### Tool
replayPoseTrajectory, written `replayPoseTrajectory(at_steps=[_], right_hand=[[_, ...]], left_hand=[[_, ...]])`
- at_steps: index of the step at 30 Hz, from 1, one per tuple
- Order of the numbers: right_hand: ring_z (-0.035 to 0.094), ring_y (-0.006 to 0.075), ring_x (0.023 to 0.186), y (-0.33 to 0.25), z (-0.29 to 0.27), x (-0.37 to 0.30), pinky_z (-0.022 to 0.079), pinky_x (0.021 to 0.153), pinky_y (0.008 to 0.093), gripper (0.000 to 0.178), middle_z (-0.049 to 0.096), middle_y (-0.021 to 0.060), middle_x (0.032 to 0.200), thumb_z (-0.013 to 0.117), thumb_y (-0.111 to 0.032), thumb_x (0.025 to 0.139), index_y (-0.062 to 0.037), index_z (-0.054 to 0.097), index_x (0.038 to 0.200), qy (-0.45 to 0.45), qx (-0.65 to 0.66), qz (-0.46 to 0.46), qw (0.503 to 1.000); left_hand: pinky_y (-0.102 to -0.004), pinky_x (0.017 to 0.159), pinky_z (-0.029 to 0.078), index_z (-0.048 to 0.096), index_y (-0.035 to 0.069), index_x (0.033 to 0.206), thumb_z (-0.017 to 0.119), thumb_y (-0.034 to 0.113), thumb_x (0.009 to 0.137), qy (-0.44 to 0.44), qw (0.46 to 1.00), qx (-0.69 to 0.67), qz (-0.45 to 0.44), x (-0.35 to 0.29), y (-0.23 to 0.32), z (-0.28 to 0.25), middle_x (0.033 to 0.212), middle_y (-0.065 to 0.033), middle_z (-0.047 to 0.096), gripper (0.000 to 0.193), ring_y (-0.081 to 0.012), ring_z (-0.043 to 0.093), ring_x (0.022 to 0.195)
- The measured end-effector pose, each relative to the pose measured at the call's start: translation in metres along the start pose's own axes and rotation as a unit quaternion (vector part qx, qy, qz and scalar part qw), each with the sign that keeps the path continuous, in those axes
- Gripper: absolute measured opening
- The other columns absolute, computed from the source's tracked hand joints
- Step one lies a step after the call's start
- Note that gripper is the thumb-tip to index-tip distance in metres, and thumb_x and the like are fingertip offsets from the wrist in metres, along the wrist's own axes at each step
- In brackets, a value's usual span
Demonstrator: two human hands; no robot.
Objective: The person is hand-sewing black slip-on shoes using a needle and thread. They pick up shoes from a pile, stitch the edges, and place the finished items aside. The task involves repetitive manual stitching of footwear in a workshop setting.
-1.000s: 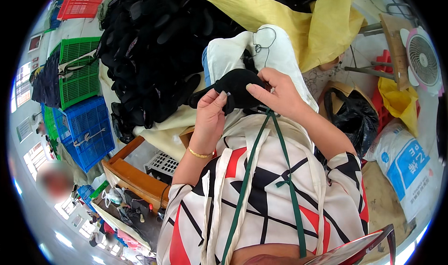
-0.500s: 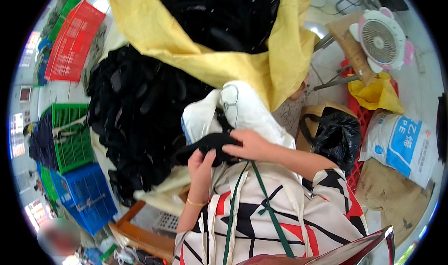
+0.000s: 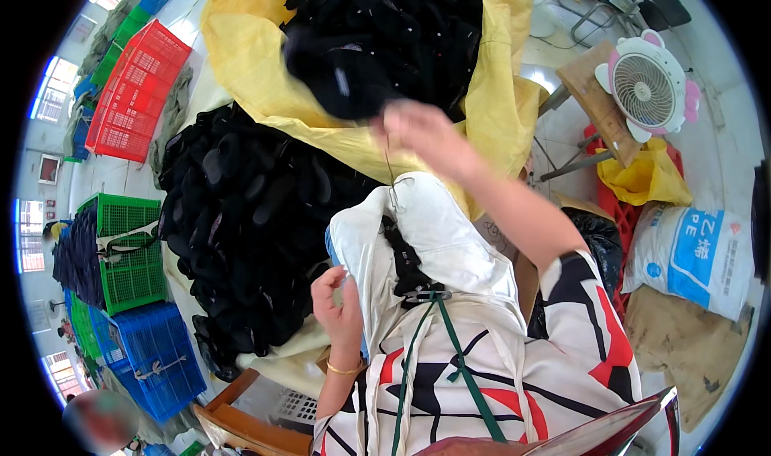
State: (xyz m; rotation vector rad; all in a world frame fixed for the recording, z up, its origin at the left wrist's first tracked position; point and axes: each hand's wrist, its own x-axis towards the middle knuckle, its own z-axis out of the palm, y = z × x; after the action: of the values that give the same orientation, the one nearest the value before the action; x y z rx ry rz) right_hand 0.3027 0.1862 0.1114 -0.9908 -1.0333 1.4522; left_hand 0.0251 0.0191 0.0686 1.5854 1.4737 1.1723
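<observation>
My right hand [image 3: 419, 135], blurred by motion, reaches out over the rim of a yellow sack [image 3: 321, 119]. Its fingers are closed on the edge of a black cloth slipper [image 3: 341, 79], also smeared. More black slippers [image 3: 401, 22] fill the sack. Beside the heap of black slippers [image 3: 241, 183] on the left, my left hand [image 3: 337, 299] is raised with loosely curled fingers and a gap at the thumb; nothing shows in it. White cloth [image 3: 458, 231] covers my lap. On it lie a black strip [image 3: 401, 255] and a small metal tool [image 3: 424, 295] by a green cord.
A red crate [image 3: 136, 95], a green crate [image 3: 128, 255] and a blue crate [image 3: 152, 360] stand along the left. A fan [image 3: 646, 91] rests on a wooden stool [image 3: 594, 95] at right. Near it are a white printed sack [image 3: 691, 255] and a black plastic bag [image 3: 594, 247].
My right hand has swung forward from my lap to the yellow sack, carrying the black slipper. My left hand has let go of it and stays near my lap.
</observation>
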Motion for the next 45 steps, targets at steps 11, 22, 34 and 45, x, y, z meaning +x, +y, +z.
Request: replayPoseTrajectory(at_steps=[11,22,34,45], right_hand=[[0.057,0.0088,0.068,0.073,-0.011,-0.06,0.05,0.064,0.0251,0.025,0.06,0.0008,0.076,0.057,-0.025,0.101,-0.0027,0.065,0.094,0.071,0.021,0.141,0.987],[0.053,0.0082,0.066,0.133,-0.048,-0.15,0.048,0.063,0.0249,0.025,0.057,-0.0013,0.075,0.058,-0.028,0.101,-0.0059,0.063,0.09,0.18,0.095,0.199,0.959],[0.051,0.0048,0.066,0.145,-0.024,-0.163,0.046,0.063,0.0215,0.029,0.058,-0.0019,0.073,0.056,-0.027,0.102,-0.002,0.064,0.09,0.114,-0.066,0.201,0.971],[0.053,0.0062,0.068,0.129,-0.019,-0.158,0.046,0.066,0.0217,0.026,0.058,-0.0007,0.075,0.055,-0.023,0.102,-0.0006,0.064,0.092,0.073,-0.075,0.21,0.972]], left_hand=[[-0.03,0.068,0.048,0.068,0.001,0.096,0.067,0.002,0.087,-0.126,0.991,0.016,-0.044,-0.01,-0.025,0.02,0.082,-0.0106,0.065,0.009,-0.0191,0.061,0.072],[-0.0419,0.074,0.05,0.066,0.007,0.096,0.065,0.015,0.086,-0.246,0.935,0.234,0.106,0.024,-0.055,0.082,0.088,-0.01,0.063,0.012,-0.0302,0.061,0.088],[-0.0488,0.064,0.05,0.053,0.006,0.085,0.061,0.03,0.094,-0.109,0.906,0.4,-0.081,0.04,-0.093,0.027,0.077,-0.0159,0.064,0.028,-0.0386,0.064,0.075],[-0.043,0.056,0.047,0.049,0.005,0.079,0.06,0.019,0.095,0.031,0.911,0.41,-0.029,0.04,-0.099,-0.051,0.067,-0.0131,0.056,0.023,-0.0335,0.058,0.06]])
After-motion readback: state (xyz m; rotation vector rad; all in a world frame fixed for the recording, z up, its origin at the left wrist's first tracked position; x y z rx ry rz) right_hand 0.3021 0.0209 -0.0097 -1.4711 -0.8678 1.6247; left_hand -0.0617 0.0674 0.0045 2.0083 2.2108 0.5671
